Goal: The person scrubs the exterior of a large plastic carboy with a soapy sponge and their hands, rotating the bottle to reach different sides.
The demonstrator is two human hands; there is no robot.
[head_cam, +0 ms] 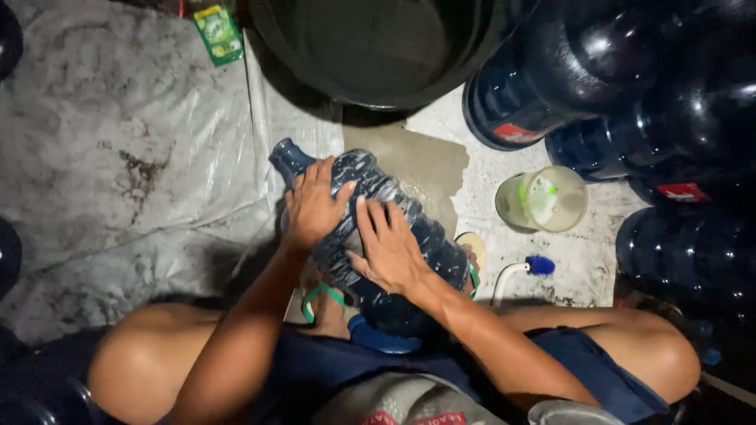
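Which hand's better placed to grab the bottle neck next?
Probably left. The left hand already sits on the upper part of the blue bottle, close to its neck; the right hand lies mid-body, farther down.

Bottle (370, 236) lies tilted across the lap, neck up and left, base toward the body. Left hand (313, 206) sits on its upper part, right hand (387, 248) just beside it, lower down. Behind it, the tub (378, 47). Right of the bottle, a cup (542, 199) on the floor, with big jugs (630, 86) behind and beside it. Left, plastic sheet (118, 157).
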